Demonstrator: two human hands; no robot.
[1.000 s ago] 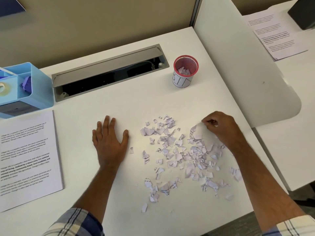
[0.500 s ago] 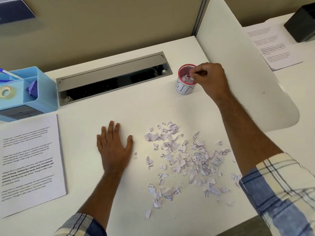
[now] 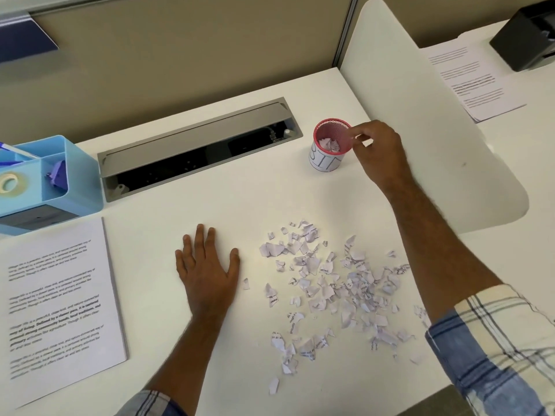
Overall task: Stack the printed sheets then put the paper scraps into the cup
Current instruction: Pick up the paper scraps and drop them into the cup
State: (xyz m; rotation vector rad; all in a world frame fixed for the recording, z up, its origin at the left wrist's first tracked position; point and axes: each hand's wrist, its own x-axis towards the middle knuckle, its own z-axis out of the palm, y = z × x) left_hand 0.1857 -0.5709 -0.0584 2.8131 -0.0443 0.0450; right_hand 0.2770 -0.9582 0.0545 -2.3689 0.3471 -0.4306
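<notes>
Right hand (image 3: 379,151) just beside the rim of the red mesh cup with white paper label (image 3: 329,145), fingers loosely curled, nothing visible in them (pinch looks spent, cannot tell for sure). Left hand (image 3: 207,267) flat on the white desk (image 3: 240,199), fingers straight and spread, holding nothing, just left of the scattered torn printed paper scraps (image 3: 327,286). A few scraps already inside cup; most of the pile on desk, well apart from cup. Stack of printed white sheets (image 3: 57,307) at far left, squared up.

Risks: knuckles near rim could tip the light cup and spill contents. Small pinches likely to drop bits between pile and cup. Sleeve (image 3: 492,349) over pile's right edge could sweep scraps off desk edge.
</notes>
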